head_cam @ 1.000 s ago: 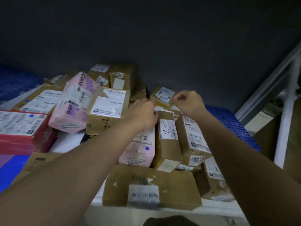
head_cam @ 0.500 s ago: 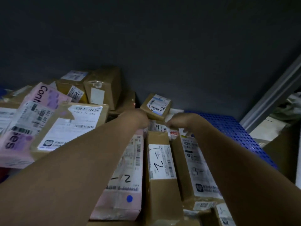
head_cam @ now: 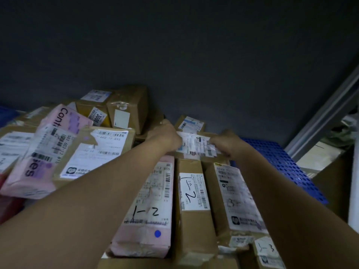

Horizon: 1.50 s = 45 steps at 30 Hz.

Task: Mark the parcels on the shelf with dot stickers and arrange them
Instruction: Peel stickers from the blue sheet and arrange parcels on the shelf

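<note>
Hands — on rear parcel's edges

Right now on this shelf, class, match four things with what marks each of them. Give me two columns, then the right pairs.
Things:
1. pink parcel
2. middle brown parcel
3. rear brown parcel
4. shelf grid

Descriptions:
A. blue plastic with holes
B. held by both hands
C. carries a blue dot sticker
D. label handwritten in a vertical line, ending in 2

Pairs: 1-C, 2-D, 3-B, 4-A. The left hand and right hand grip its two ends.
</note>
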Tool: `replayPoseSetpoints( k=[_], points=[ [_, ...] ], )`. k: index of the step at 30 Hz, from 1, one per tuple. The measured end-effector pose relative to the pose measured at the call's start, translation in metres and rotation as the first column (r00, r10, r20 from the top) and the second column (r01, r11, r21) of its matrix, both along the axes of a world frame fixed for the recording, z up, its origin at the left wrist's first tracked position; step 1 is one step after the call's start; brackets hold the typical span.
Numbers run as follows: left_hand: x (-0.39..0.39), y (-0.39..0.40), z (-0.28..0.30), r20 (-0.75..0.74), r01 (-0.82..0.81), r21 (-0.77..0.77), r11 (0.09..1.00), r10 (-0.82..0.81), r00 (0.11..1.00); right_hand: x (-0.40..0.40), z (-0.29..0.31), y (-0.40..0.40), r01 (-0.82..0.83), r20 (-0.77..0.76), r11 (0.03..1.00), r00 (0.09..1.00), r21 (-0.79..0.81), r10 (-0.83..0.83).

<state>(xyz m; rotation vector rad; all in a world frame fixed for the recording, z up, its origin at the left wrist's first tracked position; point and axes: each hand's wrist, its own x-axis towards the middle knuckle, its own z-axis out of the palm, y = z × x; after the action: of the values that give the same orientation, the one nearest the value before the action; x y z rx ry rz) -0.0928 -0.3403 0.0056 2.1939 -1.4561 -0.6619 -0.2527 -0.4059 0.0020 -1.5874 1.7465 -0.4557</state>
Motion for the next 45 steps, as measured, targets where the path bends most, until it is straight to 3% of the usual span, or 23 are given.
replayPoseSetpoints(
  k=[6, 12, 21, 24, 27, 38, 42, 45],
  points=[
    [0.007, 0.046, 0.036, -0.158, -0.107, -0.398, 0.911, 0.047, 0.986, 0.007, 0.031, 0.054, 0.206, 0.312, 0.912, 0.946, -0.356, -0.092],
    [0.032, 0.119, 0.079, -0.223, -0.145, -0.587, 0.797, 0.014, 0.975, 0.033, 0.062, 0.119, 0.221, 0.419, 0.857, 0.908, -0.465, -0.007],
    [0.086, 0.243, 0.077, -0.439, -0.338, -0.628, 0.701, 0.04, 0.898, 0.082, 0.077, 0.246, 0.159, 0.582, 0.877, 0.798, -0.453, 0.155],
    [0.104, 0.277, 0.065, -0.533, -0.415, -0.619, 0.667, 0.031, 0.845, 0.091, 0.068, 0.27, 0.111, 0.677, 0.926, 0.714, -0.36, 0.178],
    [0.117, 0.303, 0.058, -0.648, -0.475, -0.563, 0.676, -0.004, 0.762, 0.098, 0.068, 0.294, 0.079, 0.748, 0.936, 0.626, -0.343, 0.221],
    [0.141, 0.346, 0.046, -0.893, -0.504, -0.363, 0.784, -0.139, 0.428, 0.126, 0.056, 0.324, 0.142, 0.838, 0.943, 0.511, -0.302, 0.191],
    [0.147, 0.348, 0.039, -0.836, -0.468, -0.406, 0.785, -0.113, 0.537, 0.134, 0.053, 0.325, 0.14, 0.841, 0.93, 0.489, -0.34, 0.234],
    [0.148, 0.347, 0.033, -0.825, -0.51, -0.419, 0.751, -0.081, 0.559, 0.137, 0.045, 0.326, 0.152, 0.788, 0.921, 0.579, -0.358, 0.21]
  ],
)
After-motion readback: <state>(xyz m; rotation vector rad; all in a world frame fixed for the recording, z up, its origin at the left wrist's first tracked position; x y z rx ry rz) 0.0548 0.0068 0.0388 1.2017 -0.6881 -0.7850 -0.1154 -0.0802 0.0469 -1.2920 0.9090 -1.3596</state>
